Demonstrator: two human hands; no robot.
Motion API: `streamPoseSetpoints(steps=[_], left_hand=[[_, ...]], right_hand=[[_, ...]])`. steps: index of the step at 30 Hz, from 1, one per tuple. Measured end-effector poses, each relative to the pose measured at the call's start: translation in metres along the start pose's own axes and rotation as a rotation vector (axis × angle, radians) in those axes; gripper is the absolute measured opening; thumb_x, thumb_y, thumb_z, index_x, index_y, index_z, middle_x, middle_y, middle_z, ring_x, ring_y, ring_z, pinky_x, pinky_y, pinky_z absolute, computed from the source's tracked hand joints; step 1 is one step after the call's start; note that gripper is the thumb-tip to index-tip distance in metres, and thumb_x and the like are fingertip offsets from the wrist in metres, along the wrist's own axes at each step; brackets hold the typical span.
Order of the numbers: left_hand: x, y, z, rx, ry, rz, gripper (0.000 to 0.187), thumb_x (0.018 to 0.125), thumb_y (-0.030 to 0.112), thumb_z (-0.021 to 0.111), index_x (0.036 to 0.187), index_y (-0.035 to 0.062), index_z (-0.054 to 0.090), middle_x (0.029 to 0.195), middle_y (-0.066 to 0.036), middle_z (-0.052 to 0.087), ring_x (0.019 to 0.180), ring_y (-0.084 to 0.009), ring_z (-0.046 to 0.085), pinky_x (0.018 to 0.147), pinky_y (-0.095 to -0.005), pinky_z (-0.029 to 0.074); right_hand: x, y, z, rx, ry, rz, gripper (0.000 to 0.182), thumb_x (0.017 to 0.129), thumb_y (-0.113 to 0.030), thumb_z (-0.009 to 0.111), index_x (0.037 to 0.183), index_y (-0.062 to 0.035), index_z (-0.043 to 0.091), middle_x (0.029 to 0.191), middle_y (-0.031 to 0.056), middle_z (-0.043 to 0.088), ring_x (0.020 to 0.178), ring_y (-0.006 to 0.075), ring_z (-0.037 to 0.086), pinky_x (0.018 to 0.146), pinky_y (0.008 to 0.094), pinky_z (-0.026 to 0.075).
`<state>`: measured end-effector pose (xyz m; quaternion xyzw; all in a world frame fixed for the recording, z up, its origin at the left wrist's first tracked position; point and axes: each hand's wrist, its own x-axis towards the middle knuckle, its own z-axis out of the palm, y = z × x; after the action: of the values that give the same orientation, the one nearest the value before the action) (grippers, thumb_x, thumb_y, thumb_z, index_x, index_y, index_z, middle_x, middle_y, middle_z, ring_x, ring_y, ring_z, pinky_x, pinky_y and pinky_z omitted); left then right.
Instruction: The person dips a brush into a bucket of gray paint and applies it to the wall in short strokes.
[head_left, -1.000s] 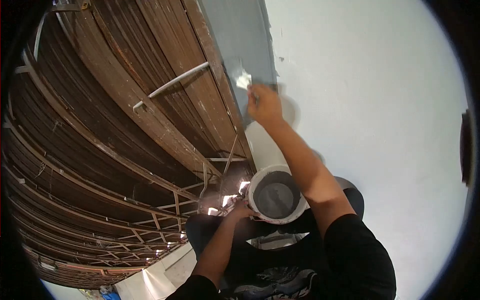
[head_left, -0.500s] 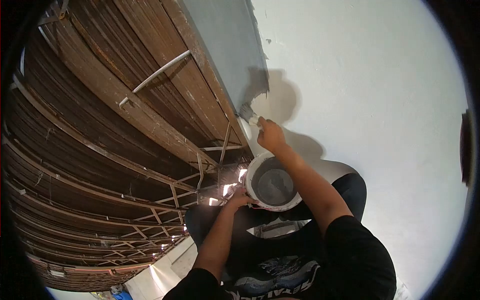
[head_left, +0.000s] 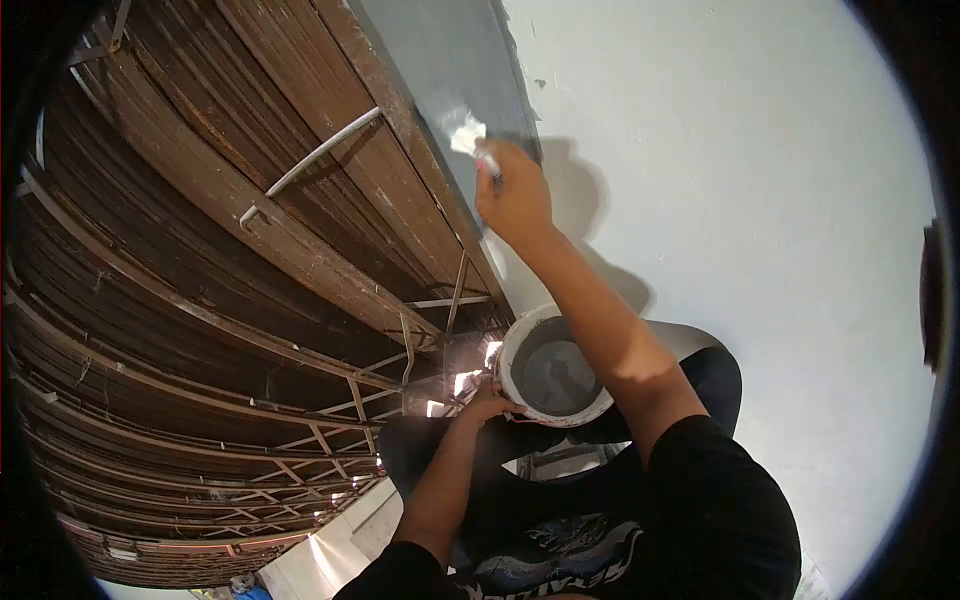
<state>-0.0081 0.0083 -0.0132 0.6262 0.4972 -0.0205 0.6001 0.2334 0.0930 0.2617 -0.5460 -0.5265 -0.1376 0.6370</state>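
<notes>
I see a broad white wall (head_left: 760,200) with a flat grey painted strip (head_left: 445,60), and below it the left hand (head_left: 488,405) clasping the side of a round whitish bucket (head_left: 506,368) of grey paint (head_left: 535,372). The right hand (head_left: 518,195), pinched around a small pale paintbrush (head_left: 467,133), has just risen from the strip's lower end, so brushing now crosses already grey surface.

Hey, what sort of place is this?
Probably a house or shop entrance being painted: a brown slatted gate, a white wall with a gray strip beside it, and a bucket of gray liquid.
</notes>
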Motion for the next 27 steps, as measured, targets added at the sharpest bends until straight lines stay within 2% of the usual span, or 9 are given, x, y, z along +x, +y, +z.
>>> streamPoseSetpoints(steps=[5,9,11,15,18,21,23,24,27], left_hand=[[-0.023,0.024,0.002,0.12,0.105,-0.029,0.082,0.051,0.028,0.092,0.124,0.0082,0.06,0.128,-0.011,0.057,0.122,-0.0281,0.048,0.108,-0.0365,0.032],[-0.002,0.002,0.0,0.026,0.041,-0.044,0.077,0.051,0.031,0.092,0.119,0.0076,0.063,0.126,-0.011,0.058,0.119,-0.0262,0.052,0.105,-0.036,0.037],[-0.017,0.024,-0.002,0.029,0.041,-0.06,0.077,0.051,0.032,0.092,0.119,0.0078,0.063,0.125,-0.01,0.058,0.117,-0.0246,0.053,0.102,-0.036,0.04],[0.011,-0.014,0.0,0.149,0.107,0.006,0.075,0.053,0.032,0.091,0.118,0.0075,0.064,0.122,-0.01,0.06,0.114,-0.0231,0.055,0.099,-0.0355,0.042],[0.024,-0.034,0.001,0.068,0.083,-0.004,0.073,0.054,0.031,0.091,0.118,0.0081,0.064,0.12,-0.01,0.061,0.11,-0.023,0.057,0.098,-0.0348,0.043],[0.028,-0.04,0.0,-0.017,-0.004,0.024,0.072,0.054,0.031,0.09,0.118,0.0087,0.064,0.119,-0.011,0.062,0.108,-0.0232,0.058,0.097,-0.0343,0.043],[-0.001,-0.002,-0.001,0.078,0.064,-0.012,0.073,0.053,0.032,0.091,0.117,0.0091,0.065,0.119,-0.012,0.062,0.106,-0.0234,0.059,0.096,-0.0344,0.044],[-0.011,0.015,-0.003,0.064,0.027,-0.048,0.082,0.051,0.027,0.092,0.123,0.0069,0.058,0.123,-0.012,0.06,0.113,-0.0242,0.054,0.101,-0.0353,0.039],[-0.029,0.043,-0.004,0.054,0.0,-0.136,0.098,0.048,0.019,0.094,0.133,0.0024,0.047,0.132,-0.011,0.055,0.127,-0.0258,0.045,0.109,-0.0372,0.03]], right_hand=[[-0.058,0.033,0.002,-0.146,-0.241,0.119,0.023,0.082,-0.009,0.056,0.105,-0.0077,0.061,0.083,0.0191,0.061,0.074,0.0406,0.061,0.065,0.0476,0.049],[-0.118,0.077,-0.002,-0.271,-0.511,0.22,0.026,0.08,-0.01,0.057,0.106,-0.0087,0.057,0.081,0.0217,0.059,0.074,0.0428,0.06,0.065,0.0489,0.049],[-0.139,0.089,-0.01,-0.24,-0.514,0.219,0.029,0.079,-0.009,0.058,0.108,-0.0067,0.054,0.08,0.023,0.059,0.074,0.0431,0.06,0.065,0.0497,0.049],[-0.152,0.106,-0.02,-0.178,-0.54,0.347,0.033,0.079,-0.006,0.06,0.11,-0.0021,0.048,0.08,0.025,0.061,0.078,0.0434,0.061,0.067,0.0478,0.049],[-0.139,0.089,-0.032,-0.095,-0.436,0.574,0.025,0.084,-0.006,0.058,0.107,0.0002,0.048,0.081,0.0242,0.062,0.075,0.0397,0.063,0.066,0.043,0.049],[-0.116,0.069,-0.024,0.247,-0.157,0.425,0.021,0.093,-0.012,0.056,0.109,-0.0006,0.048,0.076,0.0162,0.063,0.063,0.0298,0.063,0.059,0.0377,0.048],[-0.083,0.041,-0.014,0.494,-0.025,0.377,0.016,0.096,-0.014,0.053,0.106,-0.0008,0.052,0.074,0.01,0.062,0.057,0.0181,0.056,0.053,0.0314,0.044],[-0.065,0.026,-0.011,0.618,0.042,0.352,0.015,0.098,-0.015,0.052,0.104,-0.0009,0.053,0.073,0.0068,0.061,0.054,0.0122,0.053,0.049,0.0282,0.041],[-0.016,-0.002,-0.003,0.912,-0.024,0.523,0.021,0.099,-0.022,0.051,0.107,-0.002,0.055,0.076,0.003,0.06,0.052,0.0083,0.048,0.048,0.0257,0.039]])
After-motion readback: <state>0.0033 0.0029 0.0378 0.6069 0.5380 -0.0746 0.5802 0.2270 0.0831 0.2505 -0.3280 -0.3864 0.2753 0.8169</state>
